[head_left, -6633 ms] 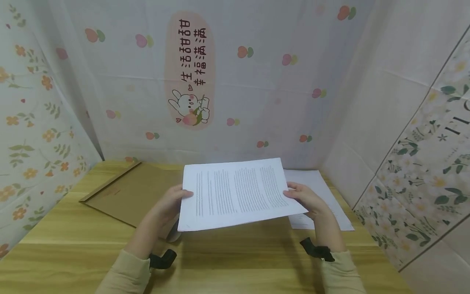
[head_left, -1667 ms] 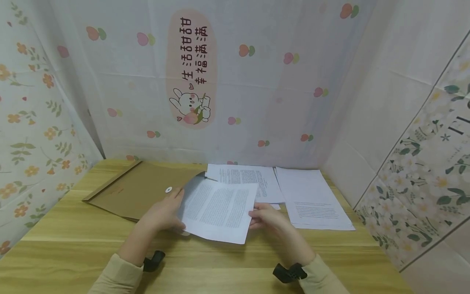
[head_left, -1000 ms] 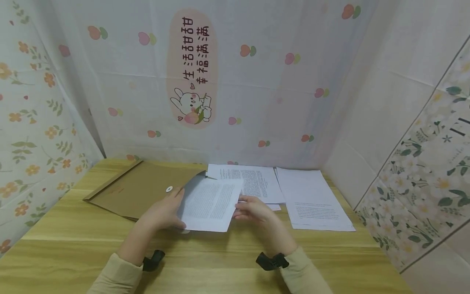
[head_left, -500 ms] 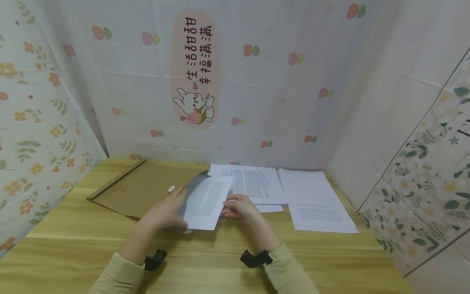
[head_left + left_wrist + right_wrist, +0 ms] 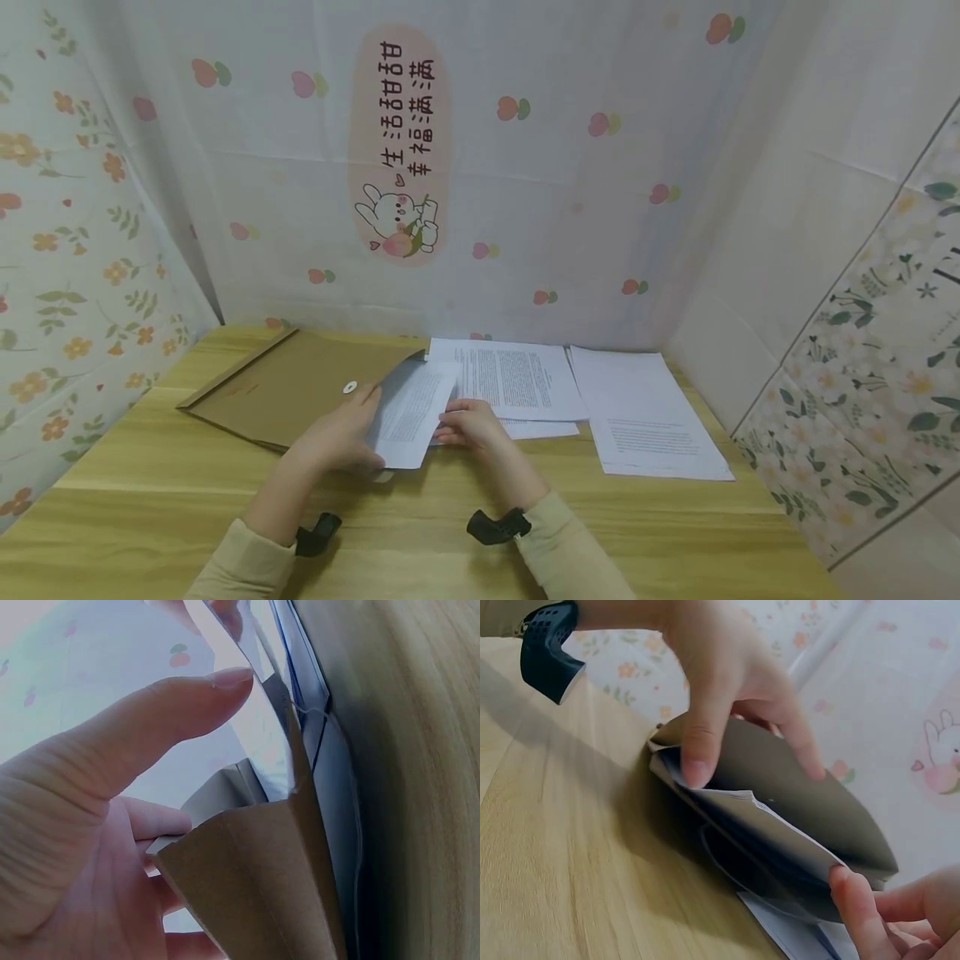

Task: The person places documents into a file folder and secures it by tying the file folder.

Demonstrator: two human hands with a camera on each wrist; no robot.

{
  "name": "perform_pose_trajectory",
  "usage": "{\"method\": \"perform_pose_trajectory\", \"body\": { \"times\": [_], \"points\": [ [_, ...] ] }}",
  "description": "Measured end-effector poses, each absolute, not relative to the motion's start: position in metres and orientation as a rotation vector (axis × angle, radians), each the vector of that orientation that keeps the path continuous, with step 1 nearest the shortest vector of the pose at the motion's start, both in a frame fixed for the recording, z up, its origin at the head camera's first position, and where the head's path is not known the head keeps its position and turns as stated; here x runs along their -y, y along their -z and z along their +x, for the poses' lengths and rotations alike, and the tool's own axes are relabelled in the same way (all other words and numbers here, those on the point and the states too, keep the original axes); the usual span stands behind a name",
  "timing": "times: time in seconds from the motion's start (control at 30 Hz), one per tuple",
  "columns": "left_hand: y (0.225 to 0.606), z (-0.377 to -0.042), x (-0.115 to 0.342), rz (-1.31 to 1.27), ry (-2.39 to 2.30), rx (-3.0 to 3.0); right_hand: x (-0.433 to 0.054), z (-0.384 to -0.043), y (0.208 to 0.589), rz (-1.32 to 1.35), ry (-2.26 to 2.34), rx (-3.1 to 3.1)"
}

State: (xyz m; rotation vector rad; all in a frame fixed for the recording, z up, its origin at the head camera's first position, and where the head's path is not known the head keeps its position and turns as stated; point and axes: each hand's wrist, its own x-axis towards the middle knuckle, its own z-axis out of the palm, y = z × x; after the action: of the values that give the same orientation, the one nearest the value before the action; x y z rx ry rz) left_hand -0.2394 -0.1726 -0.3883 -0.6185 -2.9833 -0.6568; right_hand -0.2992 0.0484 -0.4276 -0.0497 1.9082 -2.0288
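Observation:
A brown paper document envelope [image 5: 300,383] lies at the left of the table, its mouth gaping toward the right. My left hand [image 5: 341,433] holds the mouth: its fingers are at the raised upper panel, and in the left wrist view its thumb [image 5: 180,705] rests on the papers inside the lower edge. A stack of printed papers [image 5: 411,417] is partly inside the envelope, its outer end sticking out. My right hand [image 5: 472,423] pinches the outer edge of that stack; in the right wrist view its fingertips [image 5: 847,889] grip one corner.
Behind the right hand lie printed sheets [image 5: 517,379], with another stack of white sheets [image 5: 652,408] to their right. A white button [image 5: 349,387] sits on the envelope. Patterned cloth [image 5: 540,208] stands behind the wooden table [image 5: 405,542].
Earlier both hands held papers raised over the table. Over the last second or two, my right hand has moved left, sliding the papers deeper into the envelope; my left hand stays at its mouth.

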Motion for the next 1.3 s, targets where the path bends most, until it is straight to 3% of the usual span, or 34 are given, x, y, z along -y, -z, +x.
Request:
{"method": "perform_pose_trajectory", "body": {
  "times": [1.3],
  "points": [
    [0.393,-0.245,0.174,-0.674,0.773,2.936,0.015,-0.310,0.451,0.055,2.086,-2.058]
  ]
}}
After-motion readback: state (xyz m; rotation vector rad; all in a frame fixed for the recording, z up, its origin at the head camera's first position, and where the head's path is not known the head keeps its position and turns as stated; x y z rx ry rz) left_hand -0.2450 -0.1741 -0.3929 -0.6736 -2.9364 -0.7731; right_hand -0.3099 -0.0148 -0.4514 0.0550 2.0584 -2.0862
